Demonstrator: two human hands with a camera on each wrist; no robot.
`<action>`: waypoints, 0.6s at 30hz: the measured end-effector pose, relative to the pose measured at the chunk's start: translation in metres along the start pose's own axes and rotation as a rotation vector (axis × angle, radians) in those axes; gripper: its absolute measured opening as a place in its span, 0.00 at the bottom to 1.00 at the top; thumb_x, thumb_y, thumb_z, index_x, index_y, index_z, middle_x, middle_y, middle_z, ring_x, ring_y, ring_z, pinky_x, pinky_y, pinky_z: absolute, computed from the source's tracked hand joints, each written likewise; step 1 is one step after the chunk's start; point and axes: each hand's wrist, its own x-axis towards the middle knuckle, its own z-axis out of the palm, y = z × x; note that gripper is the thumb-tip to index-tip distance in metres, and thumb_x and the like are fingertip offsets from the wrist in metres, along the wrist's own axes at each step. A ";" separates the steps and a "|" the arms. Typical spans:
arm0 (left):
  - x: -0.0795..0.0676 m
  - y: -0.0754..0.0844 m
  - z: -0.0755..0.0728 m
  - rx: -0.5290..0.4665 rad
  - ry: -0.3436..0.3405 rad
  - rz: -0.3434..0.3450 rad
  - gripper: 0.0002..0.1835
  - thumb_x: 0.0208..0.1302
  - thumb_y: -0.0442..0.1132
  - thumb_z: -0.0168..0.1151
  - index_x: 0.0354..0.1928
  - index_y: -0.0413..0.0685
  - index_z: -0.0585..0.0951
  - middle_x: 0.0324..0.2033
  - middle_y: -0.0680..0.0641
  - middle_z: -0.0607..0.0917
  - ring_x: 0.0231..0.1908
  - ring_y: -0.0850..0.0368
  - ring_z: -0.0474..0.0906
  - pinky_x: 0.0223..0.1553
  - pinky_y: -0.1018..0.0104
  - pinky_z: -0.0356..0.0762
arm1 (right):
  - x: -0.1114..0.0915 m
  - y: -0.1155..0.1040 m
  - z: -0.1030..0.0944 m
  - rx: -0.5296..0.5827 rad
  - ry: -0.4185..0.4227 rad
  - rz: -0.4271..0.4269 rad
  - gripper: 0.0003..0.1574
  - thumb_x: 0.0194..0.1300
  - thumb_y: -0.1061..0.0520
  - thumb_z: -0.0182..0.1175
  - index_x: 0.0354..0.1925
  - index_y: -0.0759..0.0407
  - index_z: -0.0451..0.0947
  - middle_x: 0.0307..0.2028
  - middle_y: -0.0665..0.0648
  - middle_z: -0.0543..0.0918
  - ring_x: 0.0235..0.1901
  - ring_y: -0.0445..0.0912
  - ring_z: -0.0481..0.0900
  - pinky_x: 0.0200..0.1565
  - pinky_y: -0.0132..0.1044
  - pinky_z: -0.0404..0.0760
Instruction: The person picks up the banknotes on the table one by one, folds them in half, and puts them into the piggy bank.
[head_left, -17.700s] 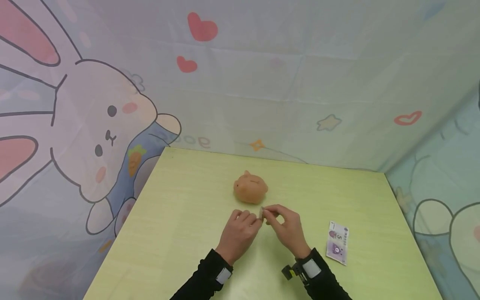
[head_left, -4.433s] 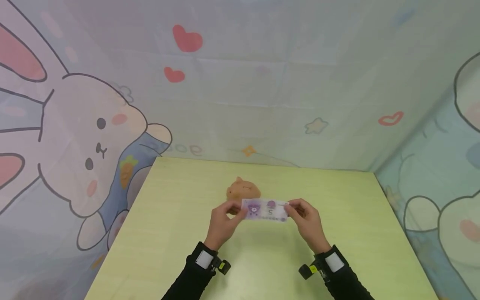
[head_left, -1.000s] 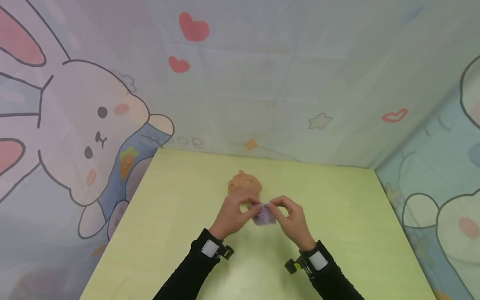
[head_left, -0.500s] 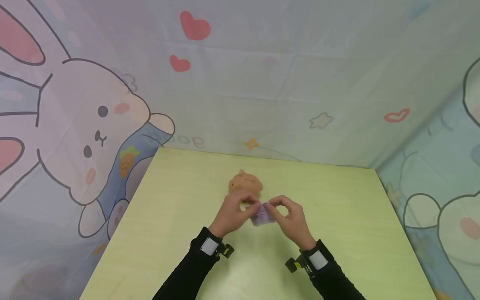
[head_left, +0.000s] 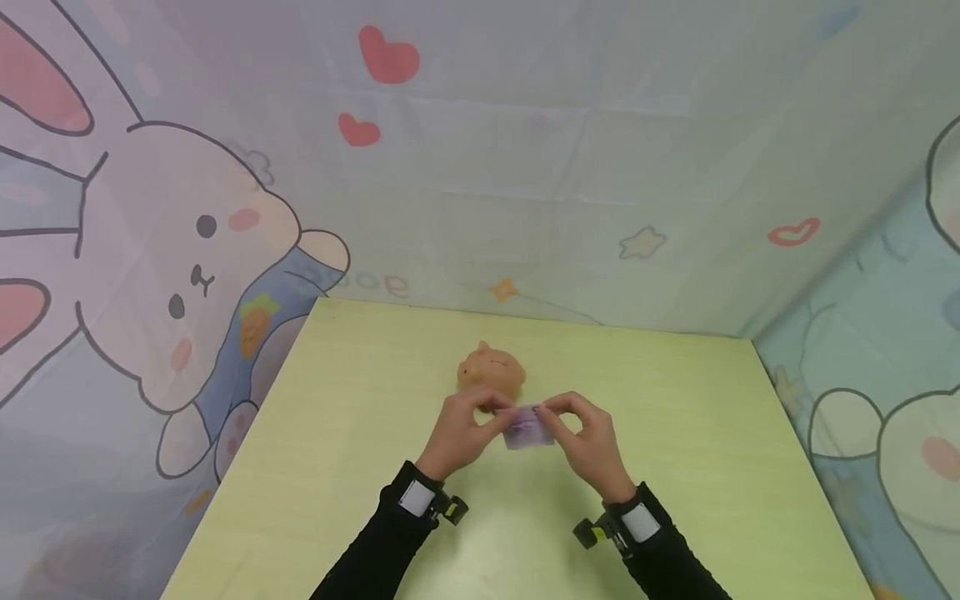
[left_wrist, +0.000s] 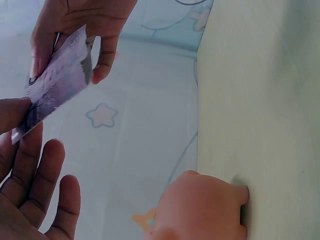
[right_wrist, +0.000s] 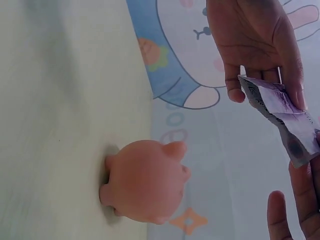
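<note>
A purple-and-white banknote (head_left: pixel 529 431), folded to a short piece, hangs above the table between both hands. My left hand (head_left: pixel 459 435) pinches its left end with thumb and forefinger, while the other fingers (left_wrist: pixel 52 160) stay loose. The opposite end is pinched by my right hand (head_left: pixel 588 443). In the right wrist view the note (right_wrist: pixel 282 112) shows a crease and a bent edge. Just behind the hands stands an orange-pink piggy bank (head_left: pixel 492 369), upright, with a slot line on its back; the left hand overlaps its lower part in the head view.
The pale yellow table (head_left: pixel 660 400) reaches back to a cloth backdrop (head_left: pixel 562 192) printed with a rabbit, hearts and stars. Black sleeves (head_left: pixel 375 542) and wrist cameras (head_left: pixel 592 531) sit below the hands.
Earlier the note lay at the right while both hands held a small flat thing, no longer visible. Later both hands stretched the note out; now it is folded. The last second shows only slight shifts.
</note>
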 end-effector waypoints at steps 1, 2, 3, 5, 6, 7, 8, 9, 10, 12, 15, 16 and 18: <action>-0.001 -0.001 0.000 -0.007 0.009 -0.002 0.07 0.63 0.47 0.65 0.35 0.54 0.85 0.33 0.60 0.85 0.36 0.67 0.78 0.40 0.61 0.79 | 0.001 -0.006 -0.001 0.002 0.003 -0.001 0.02 0.62 0.66 0.63 0.36 0.64 0.80 0.34 0.57 0.85 0.38 0.42 0.81 0.42 0.29 0.77; -0.001 -0.001 0.000 -0.011 0.020 -0.005 0.07 0.63 0.47 0.65 0.35 0.55 0.84 0.33 0.60 0.85 0.35 0.67 0.78 0.40 0.61 0.79 | 0.001 -0.006 -0.001 0.003 0.009 -0.011 0.03 0.62 0.67 0.63 0.36 0.64 0.80 0.34 0.57 0.85 0.38 0.41 0.81 0.42 0.28 0.76; -0.002 -0.002 0.001 -0.015 0.030 -0.009 0.07 0.62 0.48 0.65 0.36 0.55 0.84 0.33 0.60 0.85 0.35 0.67 0.78 0.40 0.61 0.79 | 0.002 -0.007 -0.001 0.008 0.015 -0.011 0.03 0.62 0.67 0.63 0.36 0.64 0.80 0.34 0.57 0.85 0.38 0.41 0.81 0.41 0.28 0.76; -0.003 -0.003 0.001 -0.017 0.050 -0.017 0.07 0.63 0.48 0.65 0.36 0.55 0.84 0.32 0.61 0.85 0.34 0.67 0.79 0.39 0.64 0.79 | 0.002 -0.007 0.000 0.018 0.022 -0.013 0.03 0.62 0.67 0.63 0.36 0.64 0.80 0.34 0.57 0.85 0.38 0.42 0.81 0.41 0.28 0.76; -0.003 -0.004 0.001 -0.021 0.060 -0.022 0.07 0.63 0.48 0.65 0.36 0.55 0.84 0.32 0.61 0.85 0.34 0.67 0.79 0.38 0.64 0.79 | 0.002 -0.007 0.000 0.018 0.027 -0.017 0.03 0.61 0.67 0.63 0.36 0.64 0.80 0.34 0.57 0.85 0.37 0.42 0.81 0.41 0.28 0.76; -0.004 -0.004 0.001 -0.022 0.067 -0.028 0.07 0.63 0.49 0.64 0.36 0.56 0.84 0.32 0.61 0.85 0.33 0.67 0.79 0.38 0.64 0.79 | 0.002 -0.007 0.000 0.020 0.029 -0.019 0.03 0.61 0.67 0.63 0.36 0.64 0.80 0.34 0.57 0.85 0.37 0.42 0.81 0.41 0.28 0.76; -0.005 -0.004 0.001 -0.022 0.074 -0.035 0.07 0.63 0.49 0.64 0.36 0.56 0.84 0.32 0.61 0.85 0.33 0.67 0.79 0.38 0.65 0.79 | 0.003 -0.007 0.001 0.023 0.029 -0.018 0.03 0.61 0.67 0.63 0.36 0.64 0.80 0.34 0.57 0.85 0.37 0.42 0.81 0.41 0.28 0.76; -0.005 -0.004 0.001 -0.024 0.080 -0.042 0.07 0.63 0.49 0.64 0.36 0.57 0.83 0.32 0.61 0.84 0.33 0.66 0.79 0.37 0.65 0.79 | 0.003 -0.007 0.001 0.025 0.031 -0.019 0.03 0.61 0.67 0.63 0.36 0.64 0.80 0.34 0.58 0.85 0.37 0.43 0.81 0.41 0.28 0.76; -0.006 -0.005 0.002 -0.029 0.085 -0.048 0.07 0.64 0.49 0.64 0.36 0.57 0.83 0.32 0.61 0.84 0.33 0.66 0.79 0.37 0.65 0.79 | 0.003 -0.007 0.001 0.023 0.034 -0.021 0.03 0.61 0.68 0.63 0.36 0.64 0.80 0.34 0.58 0.85 0.37 0.43 0.81 0.41 0.28 0.76; -0.007 -0.005 0.002 -0.041 0.092 -0.068 0.07 0.63 0.50 0.64 0.36 0.57 0.83 0.32 0.60 0.84 0.32 0.65 0.79 0.36 0.66 0.79 | 0.003 -0.006 0.002 0.021 0.041 -0.022 0.03 0.61 0.68 0.62 0.36 0.65 0.80 0.34 0.59 0.85 0.37 0.44 0.81 0.41 0.27 0.76; -0.010 -0.006 0.003 -0.061 0.097 -0.104 0.08 0.64 0.50 0.63 0.35 0.56 0.83 0.32 0.59 0.84 0.32 0.65 0.79 0.36 0.67 0.79 | 0.004 -0.005 0.004 0.021 0.047 -0.010 0.03 0.62 0.68 0.62 0.36 0.65 0.80 0.34 0.59 0.85 0.37 0.43 0.81 0.41 0.27 0.76; -0.011 -0.006 0.004 -0.066 0.097 -0.115 0.07 0.64 0.50 0.64 0.35 0.56 0.83 0.32 0.59 0.84 0.33 0.64 0.79 0.36 0.67 0.79 | 0.004 -0.004 0.004 0.019 0.048 -0.010 0.03 0.62 0.68 0.62 0.36 0.65 0.80 0.34 0.59 0.84 0.37 0.42 0.81 0.40 0.27 0.76; -0.012 -0.006 0.005 -0.078 0.092 -0.133 0.07 0.63 0.50 0.64 0.35 0.56 0.82 0.33 0.59 0.84 0.33 0.64 0.79 0.36 0.66 0.79 | 0.004 0.000 0.005 0.019 0.054 -0.008 0.03 0.62 0.69 0.62 0.36 0.65 0.80 0.34 0.59 0.84 0.37 0.42 0.81 0.41 0.28 0.76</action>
